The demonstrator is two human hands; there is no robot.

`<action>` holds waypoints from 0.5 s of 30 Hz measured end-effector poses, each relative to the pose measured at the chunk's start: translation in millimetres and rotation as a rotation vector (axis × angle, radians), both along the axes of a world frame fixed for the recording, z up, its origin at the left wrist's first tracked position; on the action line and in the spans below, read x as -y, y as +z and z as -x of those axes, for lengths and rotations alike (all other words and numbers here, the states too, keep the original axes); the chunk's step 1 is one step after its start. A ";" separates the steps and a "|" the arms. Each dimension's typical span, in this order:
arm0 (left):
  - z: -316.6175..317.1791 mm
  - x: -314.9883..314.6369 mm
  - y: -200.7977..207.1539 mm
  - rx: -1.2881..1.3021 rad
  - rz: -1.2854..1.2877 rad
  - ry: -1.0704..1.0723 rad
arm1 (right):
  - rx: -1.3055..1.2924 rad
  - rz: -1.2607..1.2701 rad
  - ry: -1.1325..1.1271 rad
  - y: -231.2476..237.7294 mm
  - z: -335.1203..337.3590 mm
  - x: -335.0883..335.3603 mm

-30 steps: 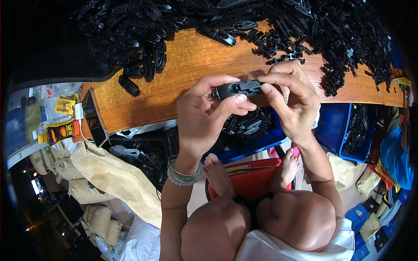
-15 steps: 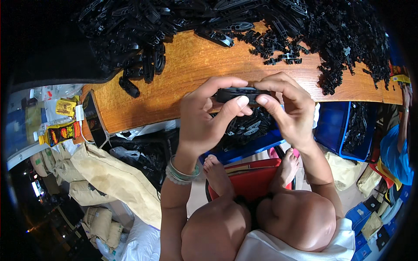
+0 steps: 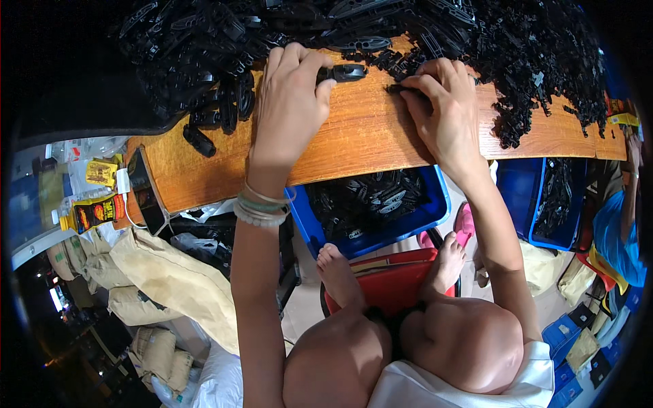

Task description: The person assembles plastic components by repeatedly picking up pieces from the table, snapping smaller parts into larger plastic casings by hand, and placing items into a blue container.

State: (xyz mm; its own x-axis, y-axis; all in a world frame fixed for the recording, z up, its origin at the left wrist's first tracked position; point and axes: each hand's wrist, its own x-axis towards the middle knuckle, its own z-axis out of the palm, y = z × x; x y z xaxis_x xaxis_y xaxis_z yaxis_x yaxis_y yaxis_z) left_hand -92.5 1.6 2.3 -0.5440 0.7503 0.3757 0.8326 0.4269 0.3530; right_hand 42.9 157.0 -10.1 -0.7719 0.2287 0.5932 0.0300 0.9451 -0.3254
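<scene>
My left hand is at the far part of the wooden table. Its thumb and fingers close on a long black plastic part whose right end sticks out. To the right, my right hand has curled fingers, with a small black clip at the thumb and index fingertip. A heap of long black plastic parts lies beyond my left hand. Small black clips are piled to the right of my right hand. Below the table edge, a blue bin holds similar long black parts.
The wooden table has bare surface between my hands. A second blue bin with black parts stands at the right. Brown paper sacks lie at the left, and a red stool is between my feet. Another person's blue sleeve shows at far right.
My hands, earlier together on one black part over the blue bin, have separated and reached forward onto the table. That part is no longer between them.
</scene>
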 end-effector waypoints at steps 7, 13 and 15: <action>-40.6 16.4 1.3 0.441 -0.341 0.090 | -0.085 -0.041 0.111 -1.3 -5.0 1.4; -63.8 19.8 5.9 0.998 -0.421 0.039 | -0.231 0.293 0.332 9.5 -11.8 16.2; -69.6 18.0 5.7 1.020 -0.457 0.000 | -0.153 0.485 0.396 15.9 -15.1 21.5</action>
State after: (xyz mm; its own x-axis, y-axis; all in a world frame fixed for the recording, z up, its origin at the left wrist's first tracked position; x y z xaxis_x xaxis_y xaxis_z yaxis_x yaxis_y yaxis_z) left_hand -22.9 -16.4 7.9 -0.7551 0.6555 -0.0062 0.0632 0.0822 0.9946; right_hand 58.0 135.5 5.8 -0.7675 0.2135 0.6045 -0.3720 0.6196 -0.6912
